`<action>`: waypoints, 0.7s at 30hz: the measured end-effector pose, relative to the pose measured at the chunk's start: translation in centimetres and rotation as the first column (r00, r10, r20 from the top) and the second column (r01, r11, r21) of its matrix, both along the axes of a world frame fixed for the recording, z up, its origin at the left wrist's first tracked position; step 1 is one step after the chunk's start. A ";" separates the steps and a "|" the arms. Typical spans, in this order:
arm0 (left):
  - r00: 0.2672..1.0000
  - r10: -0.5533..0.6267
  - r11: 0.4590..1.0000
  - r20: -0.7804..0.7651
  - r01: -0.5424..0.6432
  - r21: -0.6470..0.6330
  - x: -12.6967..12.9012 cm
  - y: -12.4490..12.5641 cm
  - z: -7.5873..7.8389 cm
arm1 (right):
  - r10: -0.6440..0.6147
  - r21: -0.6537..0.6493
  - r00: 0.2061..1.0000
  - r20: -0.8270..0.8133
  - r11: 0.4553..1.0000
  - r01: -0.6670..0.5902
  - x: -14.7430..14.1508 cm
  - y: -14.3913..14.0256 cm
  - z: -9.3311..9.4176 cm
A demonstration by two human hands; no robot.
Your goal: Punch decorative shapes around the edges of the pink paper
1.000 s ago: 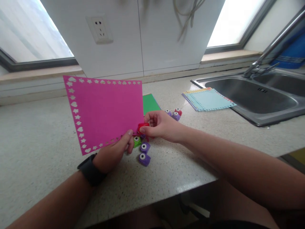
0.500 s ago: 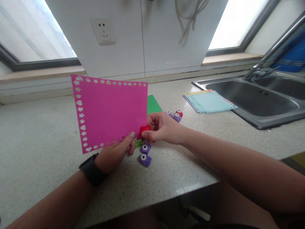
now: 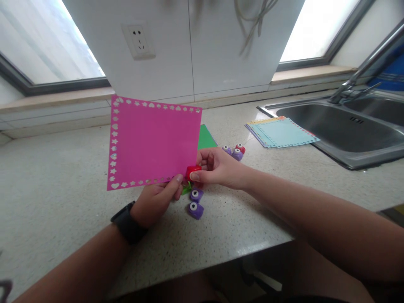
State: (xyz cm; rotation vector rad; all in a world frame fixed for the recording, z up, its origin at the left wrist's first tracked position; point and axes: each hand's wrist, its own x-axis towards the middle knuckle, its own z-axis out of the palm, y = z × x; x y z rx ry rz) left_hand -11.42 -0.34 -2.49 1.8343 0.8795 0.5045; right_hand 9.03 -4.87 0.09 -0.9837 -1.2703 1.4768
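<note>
The left hand [image 3: 159, 201] pinches the lower edge of a pink sheet [image 3: 154, 143] between thumb and fingers, while the right hand [image 3: 221, 170] grips a red punch [image 3: 193, 171] at the sheet's lower right corner, its thumb pressed on the punch's near side. The pink sheet is held up at a slant above the counter [image 3: 94, 244], with hearts, stars and other small shapes cut along its left, top and bottom edges. Just beside the left fingertips is a partly hidden green punch [image 3: 187, 189]; whether they touch it, I cannot tell. Two purple punches [image 3: 195, 210] lie nearer the person. Beyond the right hand, three more punches [image 3: 237, 154], two purple and one red, sit close together, and a green sheet [image 3: 206, 137] shows partly behind the pink one. Farther right, a pile of bordered sheets [image 3: 288, 132], light blue on top, overlaps the rim of the sink [image 3: 337, 126]
</note>
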 end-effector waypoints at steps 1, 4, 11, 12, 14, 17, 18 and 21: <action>1.000 0.014 1.000 0.003 -0.014 0.002 0.0 0.0 0.0 | 0.012 0.007 1.000 0.002 1.000 -0.012 0.1 0.0 0.1; 0.999 0.036 0.999 0.008 -0.036 0.017 0.0 -0.1 0.1 | 0.014 0.011 1.000 0.007 1.000 -0.015 0.4 0.0 0.1; 0.997 0.068 0.997 0.047 -0.069 0.019 0.0 0.0 -0.1 | 0.064 -0.014 0.998 -0.011 0.998 -0.064 1.3 0.0 -0.1; 0.996 0.072 0.997 0.049 -0.073 0.014 0.0 0.0 -0.2 | 0.073 -0.010 0.997 -0.013 0.997 -0.073 1.3 0.0 -0.1; 0.996 0.074 0.997 0.044 -0.075 0.018 0.0 0.0 -0.2 | 0.083 -0.002 0.996 -0.018 0.997 -0.083 1.3 -0.1 -0.1; 0.997 0.066 0.997 0.036 -0.068 0.044 -0.1 0.0 -0.2 | 0.089 -0.001 0.996 -0.020 0.996 -0.089 1.3 -0.1 -0.1; 0.997 0.067 0.996 0.032 -0.068 0.049 -0.1 0.0 -0.2 | 0.085 0.002 0.996 -0.022 0.996 -0.085 1.3 -0.1 -0.1; 0.997 0.080 0.996 0.025 -0.081 0.042 -0.1 -0.1 0.0 | 0.064 0.026 0.998 -0.028 0.998 -0.064 1.2 0.0 -0.1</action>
